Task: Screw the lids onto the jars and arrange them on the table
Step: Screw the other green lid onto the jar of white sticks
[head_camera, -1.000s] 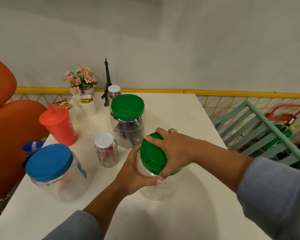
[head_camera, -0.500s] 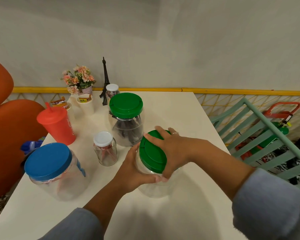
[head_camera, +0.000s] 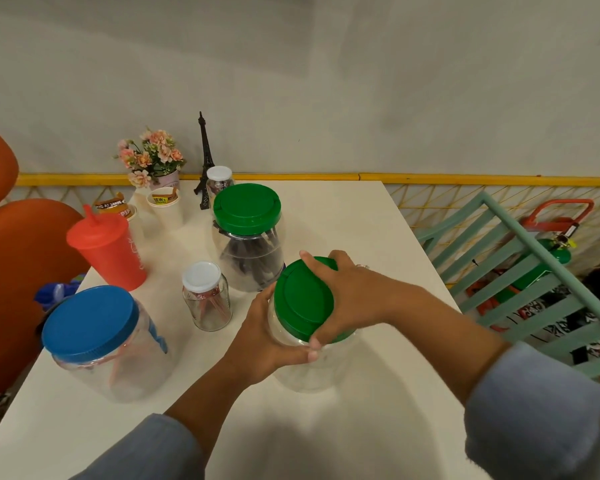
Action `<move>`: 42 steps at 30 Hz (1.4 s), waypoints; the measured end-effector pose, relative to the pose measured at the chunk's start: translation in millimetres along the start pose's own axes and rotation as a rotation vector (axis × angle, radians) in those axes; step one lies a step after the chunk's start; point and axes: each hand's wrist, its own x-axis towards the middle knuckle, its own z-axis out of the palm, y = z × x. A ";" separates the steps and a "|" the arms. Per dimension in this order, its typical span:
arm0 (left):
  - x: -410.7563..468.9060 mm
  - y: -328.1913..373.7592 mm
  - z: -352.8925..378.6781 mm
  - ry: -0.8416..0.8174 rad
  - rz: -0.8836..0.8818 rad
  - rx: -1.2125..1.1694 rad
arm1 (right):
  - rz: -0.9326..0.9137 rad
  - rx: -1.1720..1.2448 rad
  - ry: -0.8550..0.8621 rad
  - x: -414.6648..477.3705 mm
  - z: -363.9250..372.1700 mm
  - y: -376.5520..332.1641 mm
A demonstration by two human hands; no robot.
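Observation:
A clear plastic jar [head_camera: 305, 370] stands near the middle of the white table [head_camera: 343, 216]. My left hand [head_camera: 267, 337] wraps around its left side just under the neck. My right hand [head_camera: 352, 299] grips the green lid [head_camera: 300, 297] sitting on top of it, fingers spread over the lid's far and near edges. Behind stands a second green-lidded jar [head_camera: 246, 237] with dark contents. A blue-lidded jar [head_camera: 101, 341] is at the left. A small white-capped glass jar [head_camera: 207, 299] stands between them, and another small white-capped jar [head_camera: 219, 183] is at the back.
A red tumbler [head_camera: 108, 247], two paper cups [head_camera: 165, 206], a flower pot [head_camera: 155, 161] and a small tower figurine [head_camera: 204, 157] crowd the table's back left. An orange seat [head_camera: 11, 258] is at the left, a green slatted chair [head_camera: 520, 271] at the right.
My right hand has shifted slightly around the green lid, fingers further over its far edge. My left hand stays on the jar. The view has drifted a little.

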 end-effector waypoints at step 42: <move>1.4 1.5 -2.0 -0.048 0.026 -0.028 | -0.205 -0.184 -0.102 10.3 -19.6 3.9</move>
